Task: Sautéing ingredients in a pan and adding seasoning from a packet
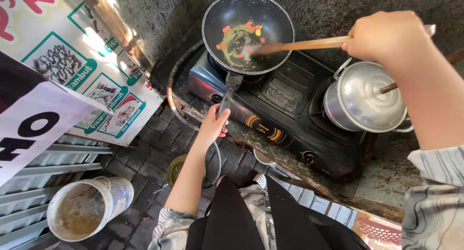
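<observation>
Frying pan (247, 30) on stove (285, 102): left hand (212, 124) clamped on handle (227, 95); right hand (386, 35) clamped on wooden spatula (299, 45); ingredients (239, 37) few, barely cooked.

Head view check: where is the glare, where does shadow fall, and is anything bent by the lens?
Head view: sun glare on the steel pot lid and banner; the pan sits in shade, its contents readable; wide lens curves the stove; the right hand looms large, the left hand is sharp.
</observation>
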